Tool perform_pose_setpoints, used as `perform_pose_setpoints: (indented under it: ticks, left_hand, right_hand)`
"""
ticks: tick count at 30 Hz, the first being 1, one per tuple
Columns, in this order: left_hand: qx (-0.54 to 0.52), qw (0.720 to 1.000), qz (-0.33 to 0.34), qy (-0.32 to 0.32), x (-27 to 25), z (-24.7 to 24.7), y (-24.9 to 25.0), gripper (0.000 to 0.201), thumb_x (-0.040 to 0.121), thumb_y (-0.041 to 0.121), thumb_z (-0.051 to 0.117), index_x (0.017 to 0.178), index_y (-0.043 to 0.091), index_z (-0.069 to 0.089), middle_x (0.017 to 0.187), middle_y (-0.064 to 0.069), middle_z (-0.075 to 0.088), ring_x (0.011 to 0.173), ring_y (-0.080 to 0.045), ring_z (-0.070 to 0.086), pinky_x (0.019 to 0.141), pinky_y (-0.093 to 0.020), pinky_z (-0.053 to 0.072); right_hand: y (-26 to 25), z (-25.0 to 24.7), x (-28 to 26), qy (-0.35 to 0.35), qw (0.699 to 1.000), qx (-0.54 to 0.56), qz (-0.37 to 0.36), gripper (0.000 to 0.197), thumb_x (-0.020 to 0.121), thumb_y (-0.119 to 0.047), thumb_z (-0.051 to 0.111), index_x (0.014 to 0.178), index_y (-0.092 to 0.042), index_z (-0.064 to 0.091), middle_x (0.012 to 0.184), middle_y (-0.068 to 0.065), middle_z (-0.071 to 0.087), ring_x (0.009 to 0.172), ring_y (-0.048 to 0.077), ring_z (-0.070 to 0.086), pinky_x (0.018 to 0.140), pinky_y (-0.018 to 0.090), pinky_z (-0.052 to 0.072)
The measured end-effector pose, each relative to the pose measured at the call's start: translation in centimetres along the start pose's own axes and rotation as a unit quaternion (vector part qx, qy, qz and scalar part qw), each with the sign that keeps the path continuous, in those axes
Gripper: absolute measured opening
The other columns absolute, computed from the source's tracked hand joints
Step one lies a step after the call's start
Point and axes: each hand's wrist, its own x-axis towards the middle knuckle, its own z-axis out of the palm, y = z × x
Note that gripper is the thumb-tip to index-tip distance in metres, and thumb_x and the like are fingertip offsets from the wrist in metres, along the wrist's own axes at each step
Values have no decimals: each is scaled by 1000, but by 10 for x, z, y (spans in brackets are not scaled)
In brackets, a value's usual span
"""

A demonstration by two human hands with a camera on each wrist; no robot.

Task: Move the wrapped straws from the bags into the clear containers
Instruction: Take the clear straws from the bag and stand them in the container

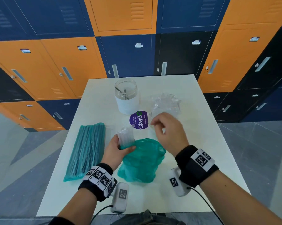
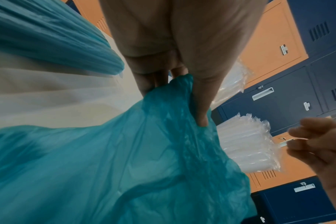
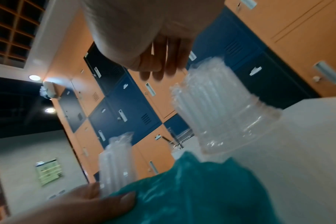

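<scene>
My left hand point(image 1: 125, 144) grips a short bundle of clear-wrapped straws point(image 1: 126, 135) upright, with the rim of a crumpled teal bag point(image 1: 142, 161) pinched under the thumb point(image 2: 201, 115). The same bundle point(image 3: 117, 163) shows in the right wrist view. My right hand point(image 1: 156, 125) hovers with loosely curled fingers point(image 3: 163, 68) just in front of and above a clear container point(image 1: 167, 105) crammed with wrapped straws point(image 3: 207, 97); nothing shows in that hand. A second teal bag point(image 1: 86, 150), full of long straws, lies flat at the table's left.
A clear jar with a white band point(image 1: 127, 96) stands at the back of the white table point(image 1: 202, 143), a dark straw inside. A purple ClayGo sticker point(image 1: 139, 120) lies in the middle. Orange and blue lockers point(image 1: 56, 65) rise behind the table.
</scene>
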Motion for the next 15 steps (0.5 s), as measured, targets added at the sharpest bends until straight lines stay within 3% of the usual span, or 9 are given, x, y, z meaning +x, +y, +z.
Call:
perform_pose_setpoints:
  ticks: [3,6,9,12,15]
  left_hand:
    - [3,1000,3,-11,1,1,0,49,73,15,84,116,13,60,103,-1,75,94,-17,72,83,-34,58]
    - [17,1000,19,-14,0,4,4,42,75,16,83,113,15,65,98,2,76,91,-14,72,82,-32,58]
    - [28,999,20,-20,-1,6,6,38,76,19,82,111,18,66,96,3,76,88,-10,72,76,-23,57]
    - [28,999,17,-20,-2,5,6,34,76,16,81,107,16,66,95,2,75,87,-11,71,73,-19,55]
    - [14,1000,14,-13,-1,3,4,31,77,11,80,104,9,65,94,0,74,85,-13,70,71,-17,54]
  right_hand:
    - [0,23,-9,-125,987,49,93,21,84,-15,59,102,-18,67,90,-8,58,66,4,50,71,21,44]
    - [0,37,-11,-222,959,87,153,36,83,-24,72,118,-17,63,103,-5,54,68,1,48,70,9,40]
    - [-2,43,-11,-222,951,103,187,24,85,-24,71,105,-12,66,105,0,61,74,1,49,75,16,40]
    - [-3,44,-11,-189,939,176,227,10,92,-20,64,98,-23,56,96,-8,62,82,4,59,77,22,43]
    - [-5,37,-9,-152,933,235,227,7,99,-17,51,103,-20,46,99,-8,65,100,6,67,87,20,47]
